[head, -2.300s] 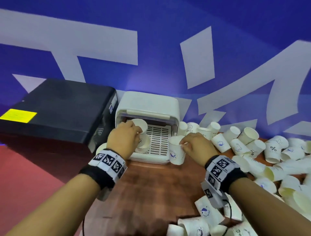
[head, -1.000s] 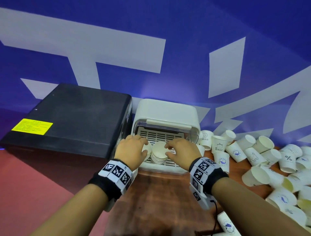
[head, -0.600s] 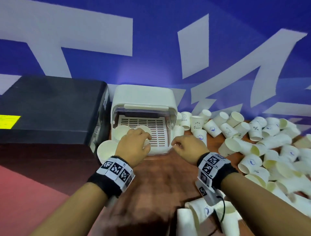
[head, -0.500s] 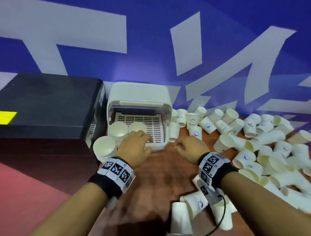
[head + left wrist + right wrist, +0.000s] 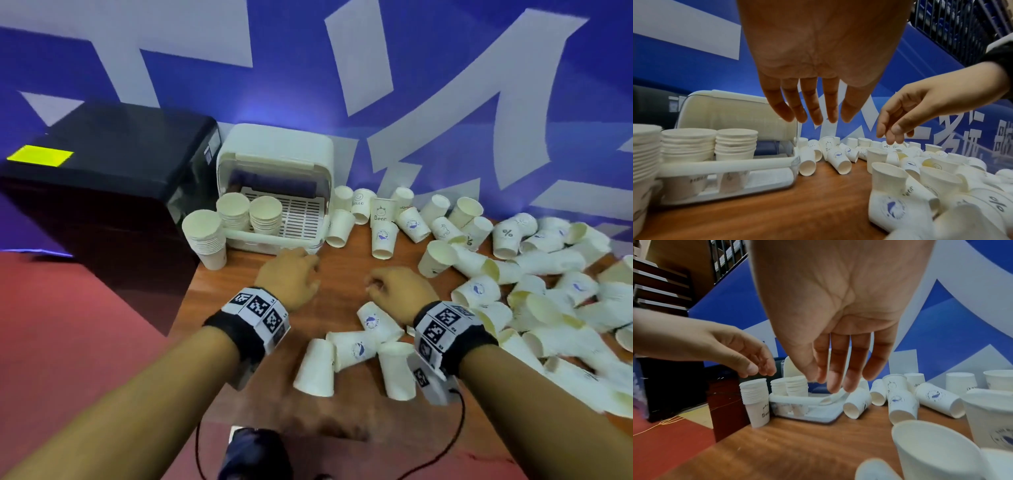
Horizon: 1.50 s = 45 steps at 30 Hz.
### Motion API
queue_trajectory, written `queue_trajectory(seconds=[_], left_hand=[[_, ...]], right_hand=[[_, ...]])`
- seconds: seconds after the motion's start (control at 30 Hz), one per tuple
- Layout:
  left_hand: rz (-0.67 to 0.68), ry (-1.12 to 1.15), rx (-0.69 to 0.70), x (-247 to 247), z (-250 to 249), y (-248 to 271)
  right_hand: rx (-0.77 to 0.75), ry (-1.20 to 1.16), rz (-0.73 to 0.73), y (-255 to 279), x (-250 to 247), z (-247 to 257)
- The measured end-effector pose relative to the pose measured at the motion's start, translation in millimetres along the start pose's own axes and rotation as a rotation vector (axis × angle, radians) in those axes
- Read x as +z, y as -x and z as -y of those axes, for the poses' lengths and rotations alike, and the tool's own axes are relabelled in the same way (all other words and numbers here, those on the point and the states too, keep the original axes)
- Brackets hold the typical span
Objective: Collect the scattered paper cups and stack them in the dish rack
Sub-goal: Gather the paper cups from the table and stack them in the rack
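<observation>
Before us we see a wooden table [image 5: 267,387] with a warm reddish-brown grain, pushed up against a blue wall [image 5: 291,85] painted with large white strokes and characters. At the table's left stands a black cabinet [image 5: 113,164] with a yellow label [image 5: 40,156] on its top. Below it we make out a red floor [image 5: 85,325], where thin cords [image 5: 663,421] trail. From the right wrist view we see dark wooden stairs [image 5: 659,280] and a metal railing [image 5: 727,257] above the wall's edge. A bluish glow lies on the wall.

black box [image 5: 113,161] with yellow label [image 5: 40,156], brown wooden table [image 5: 260,387], blue-and-white wall [image 5: 308,68], perhaps red floor [image 5: 68,325]
</observation>
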State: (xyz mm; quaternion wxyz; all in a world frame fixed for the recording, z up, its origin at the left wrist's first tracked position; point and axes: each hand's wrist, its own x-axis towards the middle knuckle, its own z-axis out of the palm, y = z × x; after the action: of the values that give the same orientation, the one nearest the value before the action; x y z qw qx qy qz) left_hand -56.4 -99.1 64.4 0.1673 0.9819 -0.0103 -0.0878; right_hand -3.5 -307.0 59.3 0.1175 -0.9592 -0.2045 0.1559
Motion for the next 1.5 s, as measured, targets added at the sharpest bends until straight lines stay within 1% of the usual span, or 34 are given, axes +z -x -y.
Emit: queue_trajectory(seconds=[0.1,0.23,0.33,0.47,0.6,0.67,0.8,0.97,1.03,1.17,1.33,1.43,1.5], left_hand=[[0.03,-0.013,-0.063,18,-11,18],[0.103,-0.002,-0.144,42,-21,39],[0.192,0.011,-0.187,62,-25,47],[0.355,-0.019,-0.269,95,-24,51],[0.401,0.026,-0.322,115,-24,52],[0.394,0.015,-0.326,121,-24,54],[0.381,0.023,-0.303,127,-18,55],[0.389,0.117,-0.258,126,-1,55],[0.367,0.185,-0.249,120,7,55],[0.272,0.253,-0.24,94,26,52],[0.153,0.19,-0.173,50,53,50],[0.066,0.213,-0.146,24,67,49],[0.028,0.246,-0.118,6,76,48]], right_hand=[[-0.034,-0.002,0.067,13,21,-11],[-0.083,-0.006,0.129,28,49,-11],[-0.119,0.059,0.188,32,65,-7],[-0.127,0.204,0.257,28,82,1],[-0.136,0.275,0.246,23,103,4],[-0.129,0.285,0.246,20,112,3],[-0.113,0.318,0.302,15,126,4],[-0.084,0.241,0.258,15,129,8],[-0.101,0.213,0.207,16,121,11],[-0.091,0.152,0.103,16,96,22],[-0.036,0.066,0.047,9,59,42],[0.005,0.008,0.013,5,39,57],[0.01,0.012,-0.024,0,26,66]])
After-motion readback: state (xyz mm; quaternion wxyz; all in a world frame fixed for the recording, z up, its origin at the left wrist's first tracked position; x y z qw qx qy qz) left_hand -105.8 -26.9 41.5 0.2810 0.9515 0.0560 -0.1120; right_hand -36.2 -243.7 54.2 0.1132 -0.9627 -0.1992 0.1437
